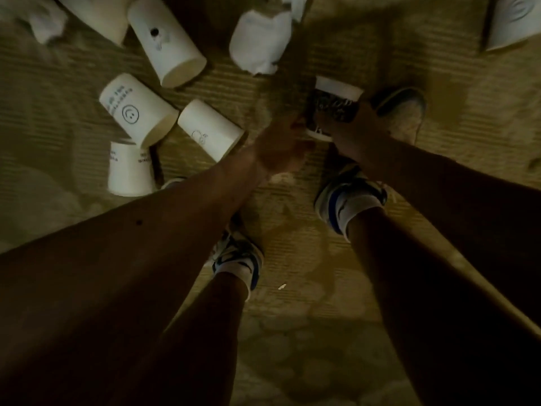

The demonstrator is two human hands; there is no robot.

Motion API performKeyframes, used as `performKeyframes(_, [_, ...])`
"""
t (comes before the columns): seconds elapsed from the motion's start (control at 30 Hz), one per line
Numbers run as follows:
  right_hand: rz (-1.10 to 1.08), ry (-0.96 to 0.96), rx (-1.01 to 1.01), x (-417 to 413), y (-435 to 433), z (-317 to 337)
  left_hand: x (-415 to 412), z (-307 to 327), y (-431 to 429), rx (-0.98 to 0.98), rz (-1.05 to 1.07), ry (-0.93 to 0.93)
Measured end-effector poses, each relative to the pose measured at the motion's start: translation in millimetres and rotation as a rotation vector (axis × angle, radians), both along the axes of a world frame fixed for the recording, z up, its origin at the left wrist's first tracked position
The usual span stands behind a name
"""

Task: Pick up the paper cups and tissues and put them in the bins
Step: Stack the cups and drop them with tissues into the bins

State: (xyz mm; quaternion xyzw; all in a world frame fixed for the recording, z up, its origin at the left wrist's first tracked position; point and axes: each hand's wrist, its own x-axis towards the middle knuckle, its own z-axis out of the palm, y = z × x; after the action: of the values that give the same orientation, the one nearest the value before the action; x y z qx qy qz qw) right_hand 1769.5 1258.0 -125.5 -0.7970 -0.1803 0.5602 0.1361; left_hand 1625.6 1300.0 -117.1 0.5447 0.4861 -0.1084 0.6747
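Observation:
A paper cup with a dark patterned sleeve [333, 105] hangs just above the carpet. My right hand [351, 127] grips its right side with curled fingers. My left hand [281, 145], blurred, pinches its lower left edge. Several white paper cups lie on the floor to the left: one with a dot print [167, 39], one with a smiley face [137, 109], one close to my left wrist [209, 130] and one standing rim down [130, 168]. A crumpled tissue [260, 42] lies beyond the held cup, another tissue [44, 19] at the top left.
My shoes [348, 197] [237, 253] stand on the tan carpet [292, 317]. A light shoe [404, 112] lies just right of the held cup. Another white cup [509, 22] lies at the top right. No bin is in view. The light is dim.

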Motion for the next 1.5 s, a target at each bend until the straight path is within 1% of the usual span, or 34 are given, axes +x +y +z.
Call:
performKeyframes(0.03, [0.017, -0.005, 0.032, -3.1, 0.1, -4.0, -4.9, -10.1, -2.0, 0.0, -0.003, -0.028])
performKeyframes(0.07, [0.004, -0.003, 0.056, -5.9, 0.1, -5.7, -8.0, -11.0, -3.9, -0.045, 0.048, -0.037])
performKeyframes(0.1, [-0.019, -0.001, 0.057, -8.9, 1.9, -5.6, -13.6, -12.0, -6.4, -0.116, 0.106, -0.061])
performKeyframes(0.17, [-0.031, -0.004, 0.032, -15.7, 10.3, -1.0, -24.9, -10.4, -7.6, -0.187, 0.177, -0.088])
performKeyframes(0.23, [0.035, 0.017, 0.026, -25.8, 21.1, 7.6, -37.5, -6.2, -9.1, -0.212, 0.251, -0.083])
performKeyframes(0.37, [0.155, 0.028, 0.1, -53.4, 42.8, 23.5, -69.9, 6.9, -9.5, -0.237, 0.376, -0.066])
performKeyframes(0.4, [0.182, 0.037, 0.112, -60.7, 48.9, 26.4, -79.0, 11.5, -8.4, -0.253, 0.428, -0.086])
performKeyframes(0.47, [0.227, 0.098, 0.108, -74.6, 61.2, 29.0, -98.2, 17.4, -6.2, -0.296, 0.602, -0.154])
performKeyframes(0.5, [0.243, 0.131, 0.09, -82.1, 67.3, 30.5, -108.8, 18.2, -5.5, -0.279, 0.691, -0.153])
performKeyframes(0.53, [0.255, 0.181, 0.055, -88.7, 72.2, 30.4, -119.1, 19.8, -4.1, -0.227, 0.765, -0.103])
performKeyframes(0.6, [0.25, 0.297, -0.045, -97.0, 78.4, 25.1, -139.9, 12.8, -7.0, -0.075, 0.886, 0.069])
performKeyframes(0.63, [0.256, 0.331, -0.091, -100.3, 79.5, 21.3, -149.5, 8.2, -10.0, -0.051, 0.968, 0.115])
performKeyframes(0.7, [0.294, 0.369, -0.153, -105.6, 80.6, 12.5, -163.0, -0.5, -14.2, -0.082, 1.092, 0.143])
performKeyframes(0.83, [0.283, 0.396, -0.217, -112.4, 81.7, -7.3, -159.7, -25.2, -19.8, -0.154, 1.096, 0.181])
performKeyframes(0.9, [0.305, 0.425, -0.215, -109.6, 83.9, -12.0, -150.2, -36.4, -20.2, -0.155, 1.111, 0.14])
performKeyframes(1.0, [0.319, 0.534, -0.211, -99.8, 90.0, -11.5, -137.2, -47.1, -16.6, -0.13, 1.084, 0.085])
performKeyframes(1.13, [0.212, 0.776, -0.228, -83.5, 99.1, 0.1, -118.4, -42.9, -16.5, -0.04, 1.061, -0.046])
performKeyframes(1.23, [0.261, 1.02, -0.145, -73.9, 105.9, 13.6, -111.2, -32.5, -8.2, 0.035, 0.997, -0.095])
performKeyframes(1.3, [0.26, 1.134, -0.091, -68.6, 116.4, 18.7, -112.4, -22.3, 9.8, 0.072, 0.963, -0.119])
performKeyframes(1.37, [0.157, 1.218, -0.096, -62.4, 131.3, 21.9, -112.0, -12.5, 28.0, 0.128, 0.941, -0.144])
performKeyframes(1.43, [0.072, 1.355, -0.09, -59.8, 145.4, 26.0, -110.0, -6.4, 43.2, 0.221, 0.89, -0.122])
performKeyframes(1.47, [0.097, 1.303, -0.042, -58.0, 151.6, 26.8, -109.4, -5.1, 50.7, 0.258, 0.862, -0.093])
performKeyframes(1.5, [0.145, 1.204, 0.028, -56.0, 157.5, 27.0, -109.5, -4.0, 58.2, 0.295, 0.837, -0.06])
